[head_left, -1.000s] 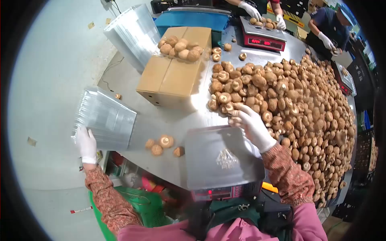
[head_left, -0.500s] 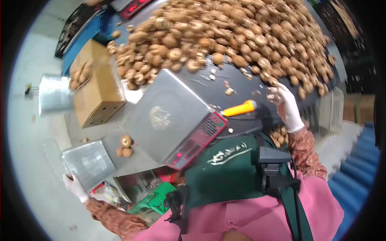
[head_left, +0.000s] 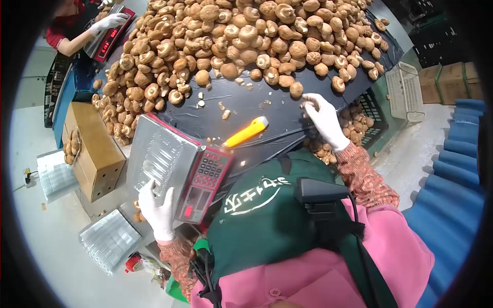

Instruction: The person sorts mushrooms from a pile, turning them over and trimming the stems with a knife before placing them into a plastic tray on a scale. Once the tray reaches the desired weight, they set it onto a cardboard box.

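My left hand [head_left: 158, 211], in a white glove, is at the near edge of the digital scale [head_left: 167, 159], thumb and fingers apart and nothing visible between them. Bright streaks show on the scale's plate; its red keypad side faces me. My right hand [head_left: 323, 118], also gloved, hovers over the dark table sheet just below the heap of shiitake mushrooms [head_left: 246, 36]. Its fingers are loosely bent and apart, with soiled fingertips near a mushroom [head_left: 296, 90] at the heap's edge. Between my hands lies a yellow-handled tool [head_left: 246, 132].
A cardboard box [head_left: 95, 149] and stacks of clear plastic bags [head_left: 110, 240] are on the left. A black crate [head_left: 377, 115] of mushrooms and a white basket [head_left: 403, 92] are at right. A co-worker's gloved hand [head_left: 110, 23] is over another scale [head_left: 109, 41].
My left hand has left the clear bags and moved right to the scale. My view has shifted, bringing the co-worker's arm into sight. My right hand stays near the heap's edge.
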Demonstrator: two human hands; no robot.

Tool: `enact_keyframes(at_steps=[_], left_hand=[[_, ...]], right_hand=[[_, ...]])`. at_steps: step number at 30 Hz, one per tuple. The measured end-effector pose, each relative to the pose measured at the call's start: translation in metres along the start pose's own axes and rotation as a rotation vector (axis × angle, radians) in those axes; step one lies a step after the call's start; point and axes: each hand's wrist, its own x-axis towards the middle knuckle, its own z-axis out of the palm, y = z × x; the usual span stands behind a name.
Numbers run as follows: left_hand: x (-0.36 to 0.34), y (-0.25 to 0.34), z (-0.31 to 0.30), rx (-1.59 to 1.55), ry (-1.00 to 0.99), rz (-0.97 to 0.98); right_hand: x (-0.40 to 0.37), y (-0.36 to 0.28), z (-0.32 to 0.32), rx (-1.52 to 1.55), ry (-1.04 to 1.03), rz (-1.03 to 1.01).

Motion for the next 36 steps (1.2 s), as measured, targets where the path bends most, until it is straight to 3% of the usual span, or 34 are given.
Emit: enact_keyframes(at_steps=[2, 5, 9, 10, 11, 12, 14, 15, 18, 21, 22, 24, 25, 26, 27, 28, 29, 31, 35, 36], left_hand=[[0.014, 0.026, 0.007, -0.156, 0.019, -0.061], [0.04, 0.08, 0.017, -0.351, 0.006, -0.024], [0.074, 0.14, 0.055, -0.43, -0.096, 0.126], [0.081, 0.15, 0.064, -0.489, -0.134, 0.145], [0.088, 0.159, 0.073, -0.548, -0.172, 0.165], [0.096, 0.175, 0.073, -0.592, -0.227, 0.162], [0.106, 0.203, 0.082, -0.847, -0.428, -0.058], [0.114, 0.217, 0.086, -0.944, -0.533, -0.157], [0.12, 0.23, 0.126, -1.14, -0.764, -0.175], [0.117, 0.251, 0.153, -1.397, -0.913, -0.457], [0.114, 0.255, 0.164, -1.506, -0.945, -0.525], [0.107, 0.26, 0.182, -1.716, -1.011, -0.678], [0.104, 0.261, 0.187, -1.692, -1.019, -0.596], [0.102, 0.259, 0.189, -1.669, -1.026, -0.514], [0.102, 0.256, 0.194, -1.646, -1.021, -0.433], [0.103, 0.252, 0.199, -1.848, -1.076, -0.645], [0.105, 0.252, 0.195, -1.837, -1.058, -0.644], [0.107, 0.255, 0.189, -1.924, -1.028, -0.653], [0.109, 0.255, 0.188, -1.967, -1.101, -0.607], [0.109, 0.255, 0.187, -1.964, -1.103, -0.603]], right_hand=[[0.029, 0.008, 0.002, -0.264, 0.051, -0.007], [0.044, 0.012, 0.008, -0.685, 0.204, -0.302], [0.073, 0.049, 0.012, -0.645, 0.067, -0.338], [0.074, 0.042, 0.013, -0.446, 0.071, -0.281], [0.075, 0.033, 0.003, -0.19, -0.081, -0.034], [0.075, 0.033, -0.006, 0.14, -0.206, 0.048], [0.075, 0.028, -0.022, 0.648, -0.403, 0.168], [0.073, 0.023, -0.024, 0.707, -0.431, 0.158], [0.063, 0.007, -0.024, 0.85, -0.452, 0.145], [0.05, 0.004, -0.03, 0.534, -0.388, 0.063], [0.045, -0.011, -0.037, 0.218, -0.402, 0.048], [0.028, -0.01, -0.033, 0.072, -0.368, -0.182], [0.022, -0.02, -0.038, 0.022, -0.376, -0.238], [0.018, -0.032, -0.049, -0.004, -0.364, -0.139], [0.022, -0.012, -0.053, -0.077, -0.167, -0.212], [0.032, 0.007, -0.062, -0.279, 0.076, -0.323], [0.043, 0.023, -0.071, -0.479, 0.319, -0.431], [0.057, 0.04, -0.083, -0.921, 0.455, -0.428], [0.073, 0.1, -0.098, -0.818, 0.363, -0.503], [0.074, 0.096, -0.096, -0.512, 0.297, -0.266]])
